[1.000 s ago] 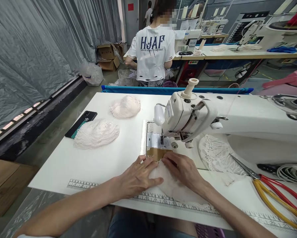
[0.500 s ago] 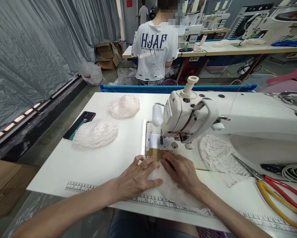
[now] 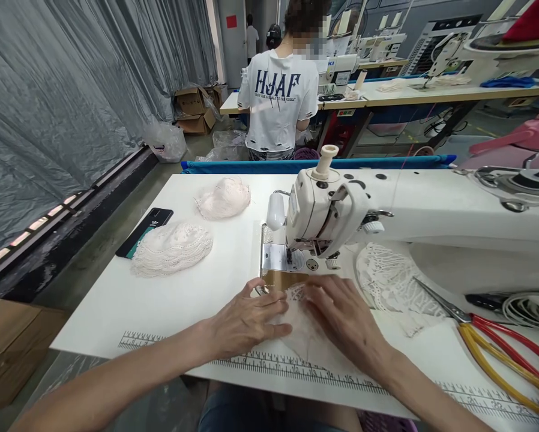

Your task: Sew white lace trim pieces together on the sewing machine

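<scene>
A thin white lace piece (image 3: 303, 336) lies on the table between my hands, just in front of the sewing machine's needle area (image 3: 290, 257). My left hand (image 3: 246, 321) rests on its left edge, thumb set apart from the stretched fingers. Over the upper right part, my right hand (image 3: 344, 312) has its fingers bent together on the cloth, which hides the fingertips. Patterned lace shows in the gap between the two hands. Under the machine arm lies another lace piece (image 3: 386, 279), with red-and-yellow-handled scissors (image 3: 476, 336) beside it.
A pale pink cup-shaped piece (image 3: 224, 198) and a folded lace stack (image 3: 173, 249) lie at left, the stack partly over a dark phone (image 3: 147, 228). Printed ruler marks (image 3: 269, 363) run along the front edge. Ahead, a person in a white shirt (image 3: 278, 102) faces away.
My right hand has shifted right, away from the left, uncovering patterned lace between them. My left hand stays nearly in place. The whole view has tilted slightly.
</scene>
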`<state>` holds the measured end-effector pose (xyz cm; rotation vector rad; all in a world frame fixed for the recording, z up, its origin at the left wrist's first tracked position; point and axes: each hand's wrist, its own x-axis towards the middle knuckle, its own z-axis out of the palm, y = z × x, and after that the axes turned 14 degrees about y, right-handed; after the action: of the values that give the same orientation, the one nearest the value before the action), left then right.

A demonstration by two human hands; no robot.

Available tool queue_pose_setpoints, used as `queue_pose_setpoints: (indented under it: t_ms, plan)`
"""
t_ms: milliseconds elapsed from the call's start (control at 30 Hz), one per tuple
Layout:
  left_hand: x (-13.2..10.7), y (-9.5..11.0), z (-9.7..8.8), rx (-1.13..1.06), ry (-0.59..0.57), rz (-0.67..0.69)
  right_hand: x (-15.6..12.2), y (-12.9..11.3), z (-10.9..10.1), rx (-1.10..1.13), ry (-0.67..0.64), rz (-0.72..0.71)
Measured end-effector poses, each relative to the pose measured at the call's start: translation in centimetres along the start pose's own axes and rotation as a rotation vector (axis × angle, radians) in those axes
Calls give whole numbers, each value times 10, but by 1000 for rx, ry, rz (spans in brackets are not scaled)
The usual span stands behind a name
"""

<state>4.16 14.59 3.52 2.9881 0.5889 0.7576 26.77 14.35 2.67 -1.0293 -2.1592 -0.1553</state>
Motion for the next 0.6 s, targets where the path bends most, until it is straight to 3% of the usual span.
queue_pose_setpoints:
  t_ms: [100, 200, 433, 600]
  plan:
    - [2, -1, 0, 3, -5, 3, -10, -8, -6, 107, -75, -59]
    - [5, -6, 2, 6, -13, 7, -16, -4, -1, 7, -100, -61]
    - [21, -37, 13, 111, 4, -31, 1, 38, 16, -195, -86, -47]
    - [32, -56, 21, 168, 47, -35, 15, 63, 25, -145, -44, -42]
